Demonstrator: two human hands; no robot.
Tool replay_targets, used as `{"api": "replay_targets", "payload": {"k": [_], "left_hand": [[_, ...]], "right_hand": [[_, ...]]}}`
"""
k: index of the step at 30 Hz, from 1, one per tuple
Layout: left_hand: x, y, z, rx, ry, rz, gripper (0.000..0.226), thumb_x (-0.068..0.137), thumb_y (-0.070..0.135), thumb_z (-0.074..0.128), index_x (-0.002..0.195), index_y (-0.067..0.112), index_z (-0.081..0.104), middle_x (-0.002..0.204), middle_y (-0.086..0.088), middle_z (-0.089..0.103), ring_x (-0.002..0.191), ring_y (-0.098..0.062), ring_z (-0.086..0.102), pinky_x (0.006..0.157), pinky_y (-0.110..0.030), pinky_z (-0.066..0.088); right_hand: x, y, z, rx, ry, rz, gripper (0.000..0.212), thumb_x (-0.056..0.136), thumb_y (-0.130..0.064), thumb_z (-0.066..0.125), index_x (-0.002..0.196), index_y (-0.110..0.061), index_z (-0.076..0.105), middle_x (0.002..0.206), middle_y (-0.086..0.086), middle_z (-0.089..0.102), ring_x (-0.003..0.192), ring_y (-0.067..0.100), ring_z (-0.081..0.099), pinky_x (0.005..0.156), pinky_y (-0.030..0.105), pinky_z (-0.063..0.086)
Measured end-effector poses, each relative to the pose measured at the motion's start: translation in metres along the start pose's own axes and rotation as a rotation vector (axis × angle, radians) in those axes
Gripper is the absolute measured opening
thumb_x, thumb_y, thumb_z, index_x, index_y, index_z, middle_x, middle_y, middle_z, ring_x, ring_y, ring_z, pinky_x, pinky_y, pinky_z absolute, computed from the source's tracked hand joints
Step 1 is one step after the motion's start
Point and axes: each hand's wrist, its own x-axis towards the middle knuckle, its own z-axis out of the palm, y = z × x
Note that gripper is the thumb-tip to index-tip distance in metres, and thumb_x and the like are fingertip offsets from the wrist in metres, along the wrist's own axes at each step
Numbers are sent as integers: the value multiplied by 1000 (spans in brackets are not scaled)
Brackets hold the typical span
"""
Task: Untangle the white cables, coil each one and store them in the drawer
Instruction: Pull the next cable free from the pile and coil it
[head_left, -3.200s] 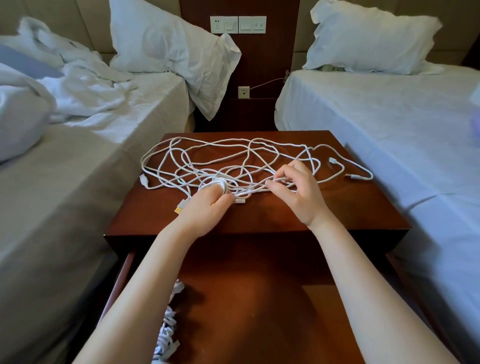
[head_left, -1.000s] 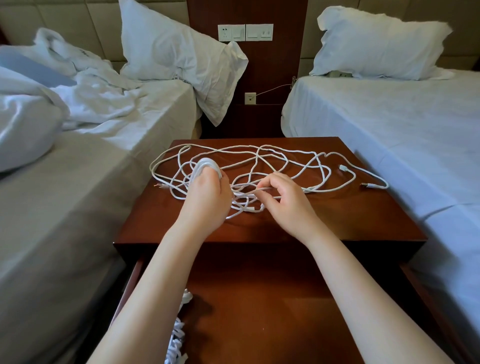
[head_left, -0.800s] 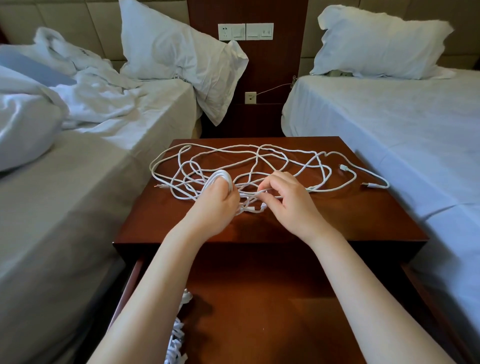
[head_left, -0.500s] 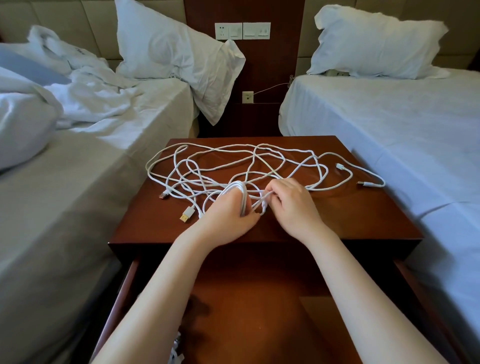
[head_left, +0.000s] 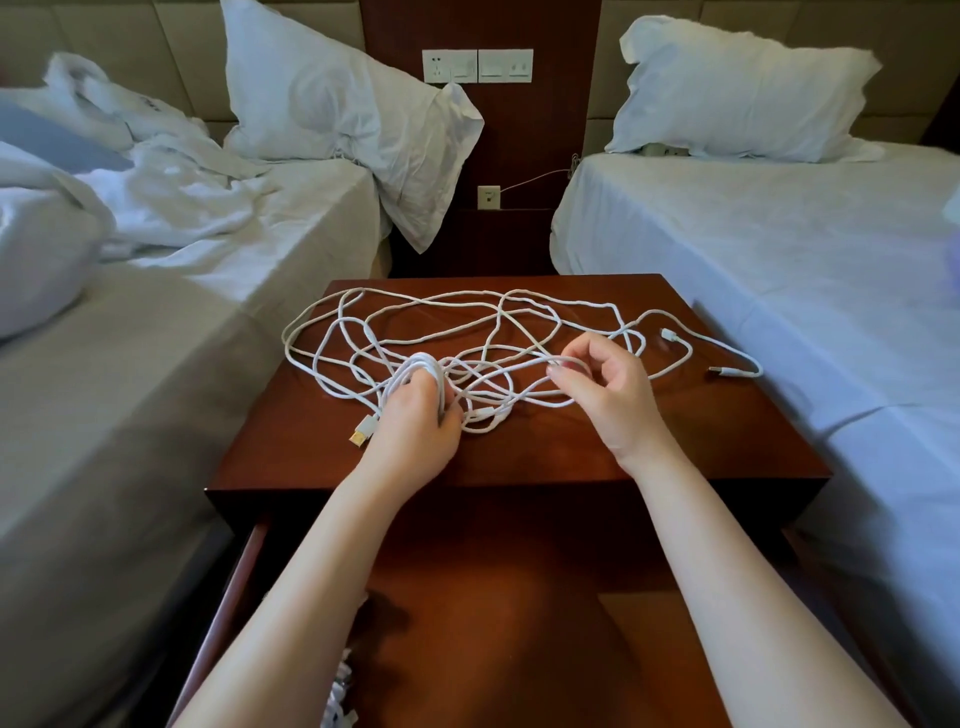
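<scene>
A tangle of white cables (head_left: 498, 332) is spread over the top of the wooden nightstand (head_left: 675, 426). My left hand (head_left: 415, 431) grips a small coil of white cable (head_left: 423, 371) wound round its fingers. My right hand (head_left: 608, 389) pinches a strand of the same tangle, which runs leftward to the coil. A gold USB plug (head_left: 361, 434) lies just left of my left hand. Two more plugs (head_left: 727, 370) lie at the right end. The drawer (head_left: 519, 597) below stands pulled out; a bit of white cable (head_left: 340, 696) shows at its left, partly hidden by my left arm.
Beds flank the nightstand closely: a rumpled one on the left (head_left: 130, 338), a made one on the right (head_left: 805, 260). Pillows (head_left: 332, 104) lean at the headboard. Wall sockets (head_left: 475, 66) sit behind, and a thin wire runs from a lower socket (head_left: 488, 196).
My right hand has moved right and up, drawing a strand out from the coil. My left hand with the coil has shifted slightly left on the nightstand.
</scene>
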Motion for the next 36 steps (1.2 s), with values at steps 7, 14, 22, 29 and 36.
{"api": "replay_targets", "payload": {"k": [7, 14, 22, 29, 36], "left_hand": [[1, -5, -3, -10, 6, -17, 12, 93, 13, 57, 85, 14, 48, 79, 4, 49, 71, -10, 51, 57, -16, 38], [1, -13, -10, 6, 116, 5, 23, 89, 5, 56, 77, 18, 42, 73, 2, 47, 62, -9, 47, 52, -15, 38], [1, -15, -6, 61, 126, 15, 21, 90, 5, 55, 78, 15, 41, 71, 2, 48, 62, -12, 50, 55, -26, 44], [1, -8, -11, 44, 235, 56, 17, 88, 5, 56, 86, 14, 43, 69, 7, 45, 59, -8, 46, 51, -18, 31], [3, -10, -7, -14, 130, 33, 11, 93, 8, 52, 87, 15, 46, 82, -1, 56, 68, -11, 54, 57, -22, 46]], "right_hand": [[2, 0, 0, -68, 14, -57, 13, 96, -22, 57, 83, -24, 61, 65, -15, 52, 68, 5, 52, 66, 18, 47], [2, 16, 7, -516, 125, -361, 16, 94, -29, 61, 93, -18, 72, 79, -7, 68, 72, 8, 63, 58, 22, 52], [0, 19, 1, -765, 33, -167, 27, 95, -45, 53, 95, -23, 69, 68, -7, 64, 61, 11, 59, 49, 20, 46], [0, 20, -5, -830, -7, -73, 30, 99, -41, 48, 98, -21, 70, 64, -9, 59, 58, 12, 55, 48, 22, 42], [-8, 14, -6, -892, -19, 44, 30, 99, -38, 47, 116, -24, 68, 99, -8, 69, 83, 8, 60, 60, 17, 42]]}}
